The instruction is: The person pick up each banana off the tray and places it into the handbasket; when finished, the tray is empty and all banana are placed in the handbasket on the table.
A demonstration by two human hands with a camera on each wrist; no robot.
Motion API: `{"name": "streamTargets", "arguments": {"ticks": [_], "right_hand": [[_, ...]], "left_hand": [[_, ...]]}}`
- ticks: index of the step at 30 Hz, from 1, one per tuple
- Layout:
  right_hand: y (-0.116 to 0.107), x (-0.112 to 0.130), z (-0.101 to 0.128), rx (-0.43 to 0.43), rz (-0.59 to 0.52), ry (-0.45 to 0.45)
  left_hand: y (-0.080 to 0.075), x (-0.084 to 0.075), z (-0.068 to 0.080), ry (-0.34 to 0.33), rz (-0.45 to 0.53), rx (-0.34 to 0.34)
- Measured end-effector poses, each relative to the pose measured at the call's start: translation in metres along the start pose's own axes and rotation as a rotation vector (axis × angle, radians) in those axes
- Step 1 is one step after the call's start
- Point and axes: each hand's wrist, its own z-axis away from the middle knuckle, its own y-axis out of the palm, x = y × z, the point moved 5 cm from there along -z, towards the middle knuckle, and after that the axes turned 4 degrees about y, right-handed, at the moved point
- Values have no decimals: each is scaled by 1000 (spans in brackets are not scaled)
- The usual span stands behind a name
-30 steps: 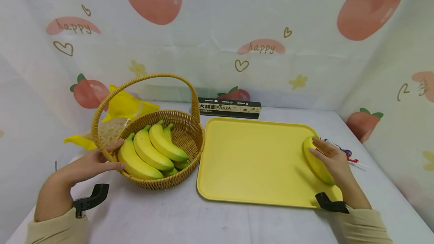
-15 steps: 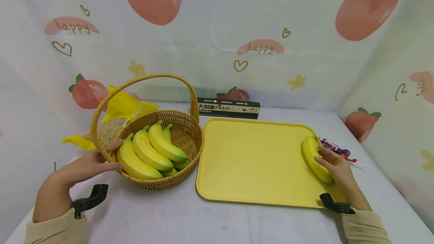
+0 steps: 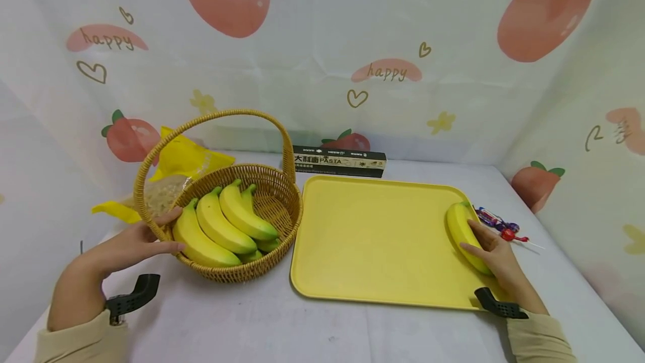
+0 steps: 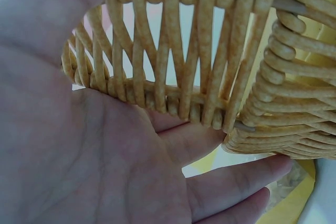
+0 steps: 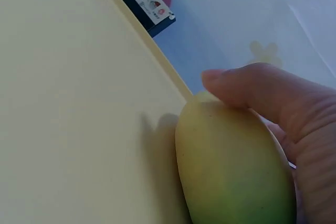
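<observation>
A wicker basket (image 3: pixel 237 279) with a tall arched handle stands at the left, with several yellow bananas (image 3: pixel 221 223) lying in it, green at their tips. My left hand (image 3: pixel 136 245) holds the basket's left side where the handle meets the rim; in the left wrist view, the woven handle base (image 4: pixel 178 51) passes between thumb and fingers. On the right side of a yellow tray (image 3: pixel 373 240) lies a single banana (image 3: pixel 461 234). My right hand (image 3: pixel 499 254) grips this banana from its right side, thumb on the near side. In the right wrist view, the thumb presses on its skin and the other fingers are mostly hidden.
Behind the tray is a black pasta box (image 3: pixel 340 161). Wrapped candies and a red lollipop (image 3: pixel 508 234) lie just right of the tray. A yellow bag (image 3: pixel 188 156) with pale contents sits behind the basket. Patterned cloth walls stand behind and at the sides.
My right hand has come down from over the banana and closed around it from the right. The banana has shifted very slightly left. My left hand has stayed at the basket.
</observation>
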Motion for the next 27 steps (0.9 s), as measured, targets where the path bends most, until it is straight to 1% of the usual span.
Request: {"name": "streamTargets", "arguments": {"ticks": [1,3,6,8,11,16,18,23,27], "right_hand": [[4,-1,2,-35,22,-3],[8,0,4,-58,48,-15],[9,3,4,-30,77,-40],[8,4,3,-4,94,-39],[7,4,3,-8,122,-21],[4,6,2,-22,160,47],[4,8,1,-11,175,56],[4,19,1,-12,206,9],[6,29,2,-16,180,-43]], "left_hand": [[0,0,0,1,2,0],[0,0,1,7,8,-3],[0,0,2,12,17,-6],[0,0,2,9,18,-6],[0,0,2,6,17,-4],[0,-1,1,7,25,-5],[0,0,1,5,30,-6],[1,0,1,1,33,-5],[0,0,0,4,25,-5]]}}
